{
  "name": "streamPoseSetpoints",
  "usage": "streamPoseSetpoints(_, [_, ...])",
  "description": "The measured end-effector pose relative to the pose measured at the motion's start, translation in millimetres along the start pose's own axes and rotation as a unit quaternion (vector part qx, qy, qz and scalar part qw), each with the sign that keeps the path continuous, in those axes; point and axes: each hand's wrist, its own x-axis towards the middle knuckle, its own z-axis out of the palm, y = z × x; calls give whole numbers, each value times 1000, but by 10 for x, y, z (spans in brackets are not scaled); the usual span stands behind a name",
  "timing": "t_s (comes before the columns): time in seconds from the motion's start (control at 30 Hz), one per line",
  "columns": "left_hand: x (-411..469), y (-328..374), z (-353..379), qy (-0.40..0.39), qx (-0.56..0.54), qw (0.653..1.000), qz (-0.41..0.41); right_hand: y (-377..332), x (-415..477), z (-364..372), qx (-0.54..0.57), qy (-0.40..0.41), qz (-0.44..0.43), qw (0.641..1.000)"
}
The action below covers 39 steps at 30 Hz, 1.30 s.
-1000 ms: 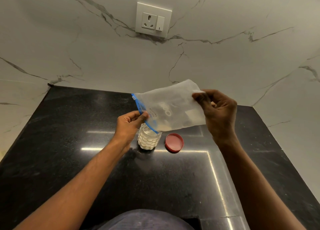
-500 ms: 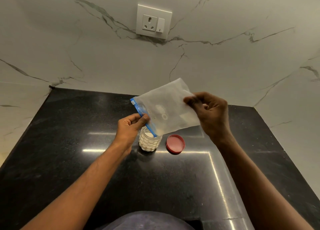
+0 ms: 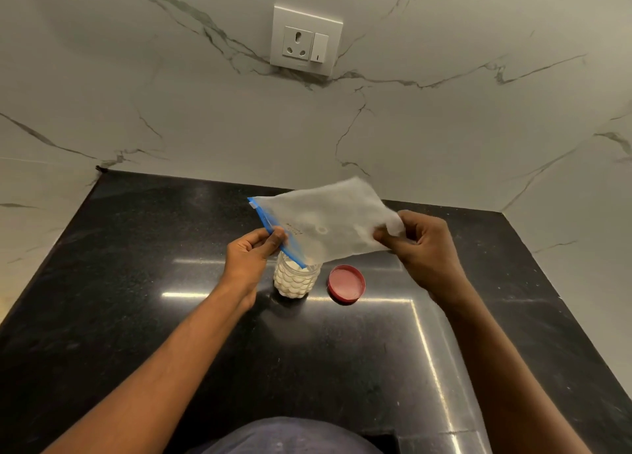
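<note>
A clear zip bag (image 3: 328, 221) with a blue seal strip hangs tilted over a small bumpy clear jar (image 3: 297, 281) filled with white powder. The bag's blue mouth corner points down into the jar's open top. My left hand (image 3: 251, 255) pinches the blue strip just left of the jar. My right hand (image 3: 422, 248) pinches the bag's lower right corner, held higher than the mouth. The jar's red lid (image 3: 346, 283) lies flat on the black counter (image 3: 136, 316) to the right of the jar.
The counter is black polished stone, boxed in by white marble walls behind and on both sides. A white socket and switch plate (image 3: 306, 39) sits on the back wall. A grey cloth bulge shows at the bottom edge.
The bag's raised end has dropped lower and my right hand has shifted its pinch along the bag's far edge. The left hand and the jar stay put.
</note>
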Motion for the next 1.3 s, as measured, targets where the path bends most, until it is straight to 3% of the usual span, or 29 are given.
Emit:
streamPoseSetpoints(0.13, [19,-49,-8,0,3,1000,5,-69,-13,147,9,83,-70,994])
streamPoseSetpoints(0.4, [20,-99,-59,6,26,1000,8,-140,4,229,-63,27,-134,989])
streamPoseSetpoints(0.53, [23,-137,-43,17,31,999,-5,-189,16,221,-27,54,-118,991])
streamPoseSetpoints(0.63, [26,-140,-61,20,36,999,-7,-175,30,208,-47,24,-121,991])
streamPoseSetpoints(0.7, [33,-138,-57,12,38,999,-1,-148,46,198,-31,63,-112,991])
streamPoseSetpoints(0.8, [40,-137,-53,15,31,999,4,-160,24,219,-36,30,-107,993])
streamPoseSetpoints(0.93, [50,-126,-36,19,31,999,7,-134,62,177,-17,116,-105,988])
streamPoseSetpoints(1.03, [49,-127,-32,23,27,999,8,-154,12,215,-61,7,-117,991])
streamPoseSetpoints(1.2, [47,-114,-24,22,29,999,6,-151,32,155,-30,98,-133,986])
streamPoseSetpoints(1.3, [31,-97,-22,23,25,999,9,-143,9,193,-86,60,-129,986])
